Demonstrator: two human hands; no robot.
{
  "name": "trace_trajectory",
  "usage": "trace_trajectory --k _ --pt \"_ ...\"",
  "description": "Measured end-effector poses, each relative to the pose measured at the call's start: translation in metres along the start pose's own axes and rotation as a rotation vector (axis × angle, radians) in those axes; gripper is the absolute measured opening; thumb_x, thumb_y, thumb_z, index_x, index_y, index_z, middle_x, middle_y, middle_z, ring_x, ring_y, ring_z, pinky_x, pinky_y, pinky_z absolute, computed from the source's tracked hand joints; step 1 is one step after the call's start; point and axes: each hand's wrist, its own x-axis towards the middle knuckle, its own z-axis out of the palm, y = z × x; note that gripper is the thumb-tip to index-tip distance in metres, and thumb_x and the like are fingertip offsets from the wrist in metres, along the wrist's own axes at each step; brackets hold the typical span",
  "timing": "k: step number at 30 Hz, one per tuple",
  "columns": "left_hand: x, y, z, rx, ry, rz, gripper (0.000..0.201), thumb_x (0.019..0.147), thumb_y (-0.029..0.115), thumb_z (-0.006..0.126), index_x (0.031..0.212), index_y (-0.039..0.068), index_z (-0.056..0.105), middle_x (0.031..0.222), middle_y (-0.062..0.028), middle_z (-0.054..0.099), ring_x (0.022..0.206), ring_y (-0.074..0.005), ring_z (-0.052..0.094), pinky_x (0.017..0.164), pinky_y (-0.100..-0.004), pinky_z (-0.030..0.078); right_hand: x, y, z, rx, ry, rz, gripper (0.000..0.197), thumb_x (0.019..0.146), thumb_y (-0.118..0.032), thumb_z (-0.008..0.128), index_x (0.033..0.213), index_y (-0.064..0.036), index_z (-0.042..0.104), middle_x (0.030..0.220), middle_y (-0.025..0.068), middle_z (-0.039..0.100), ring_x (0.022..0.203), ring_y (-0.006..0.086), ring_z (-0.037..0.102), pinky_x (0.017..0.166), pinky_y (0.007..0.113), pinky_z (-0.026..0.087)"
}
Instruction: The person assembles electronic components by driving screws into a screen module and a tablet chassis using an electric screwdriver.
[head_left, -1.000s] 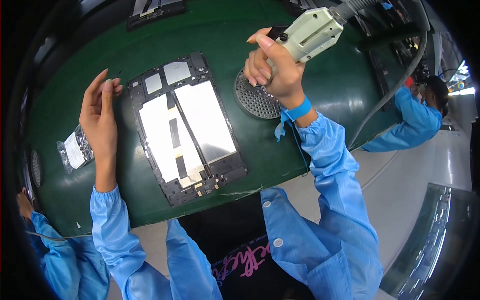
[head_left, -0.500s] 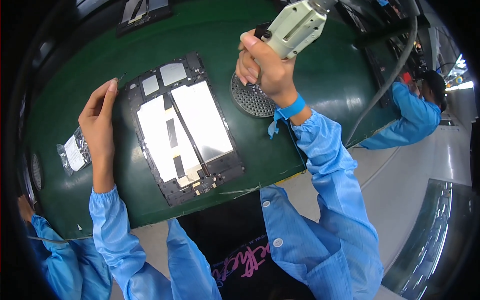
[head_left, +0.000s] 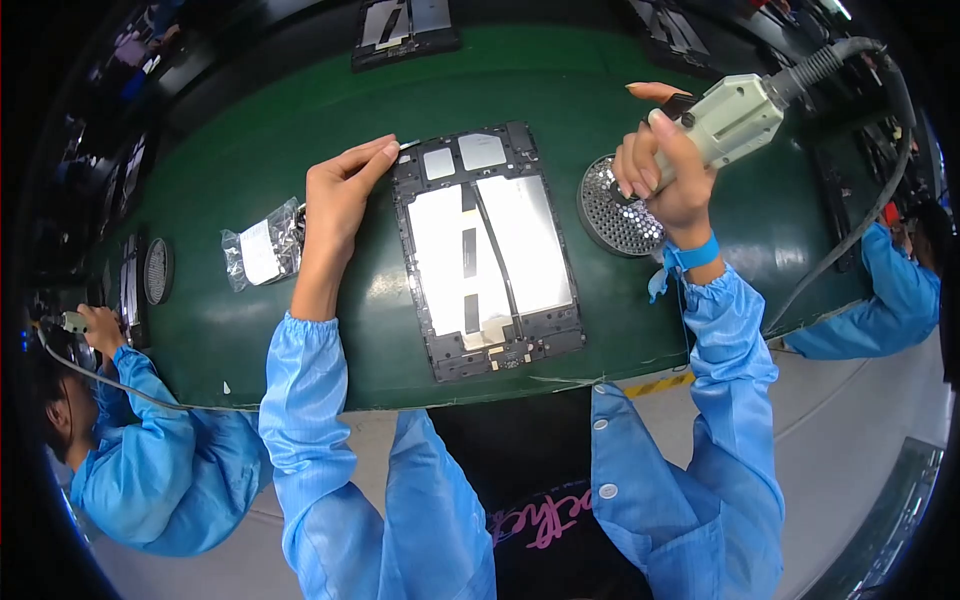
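Note:
A tablet-like device with its back off [head_left: 535, 240] lies on the green table before me, showing silver battery panels and a black frame. My left hand [head_left: 345, 195] is at its upper left corner, thumb and forefinger pinched on a small thin strip [head_left: 408, 146], mostly hidden by the fingertips. My right hand [head_left: 680, 185] grips a pale green electric screwdriver [head_left: 735, 122], its cable end pointing up and right. The driver's tip is over a round perforated screw tray [head_left: 608, 228] holding shiny small screws; the hand hides whether it touches them.
A clear bag of small parts [head_left: 265, 250] lies left of my left forearm. Another round tray [head_left: 157, 270] stands farther left. More opened devices [head_left: 405, 30] sit along the far side. Co-workers in blue sleeves sit left [head_left: 165, 470] and right [head_left: 880, 300]. The driver's cable [head_left: 845, 245] hangs at the right.
The whole view has shifted, so everything appears farther right. My left hand has brought the small strip to the device's corner. The screwdriver has tilted further right, uncovering more of the screw tray.

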Motion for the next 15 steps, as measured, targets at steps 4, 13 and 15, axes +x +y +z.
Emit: trace_trajectory --k 4,13,15 --pt "0.002 -0.004 0.002 0.018 0.041 0.036 0.028 0.089 0.016 0.073 0.107 -0.005 0.073 0.108 -0.0129 0.072 0.095 -0.0143 0.065 0.087 -0.025 0.049 -0.001 -0.001 0.001 -0.01 -0.012 -0.011 0.028 0.092 -0.009 0.056 0.113 0.0099 0.057 0.048 0.0026 0.041 0.038 0.0123 0.041 0.039 0.029 0.039" --pt "0.006 -0.006 -0.007 -0.008 -0.047 -0.004 0.031 0.091 0.021 0.071 0.108 -0.005 0.072 0.086 -0.0043 0.069 0.072 -0.0075 0.054 0.068 -0.0214 0.045 0.002 0.005 0.003 -0.003 -0.034 0.019 0.02 0.092 -0.01 0.056 0.1 0.0083 0.059 0.049 0.0026 0.043 0.038 0.0136 0.042 0.039 0.03 0.039" --pt "0.004 -0.006 -0.008 -0.004 -0.068 -0.01 0.033 0.092 0.022 0.07 0.109 -0.007 0.071 0.084 -0.0045 0.069 0.072 -0.0084 0.054 0.068 -0.0216 0.046 0.008 0.006 0.013 0.004 -0.029 0.046 0.016 0.092 -0.01 0.058 0.093 0.0052 0.058 0.05 0.0031 0.044 0.038 0.0145 0.044 0.039 0.031 0.04"
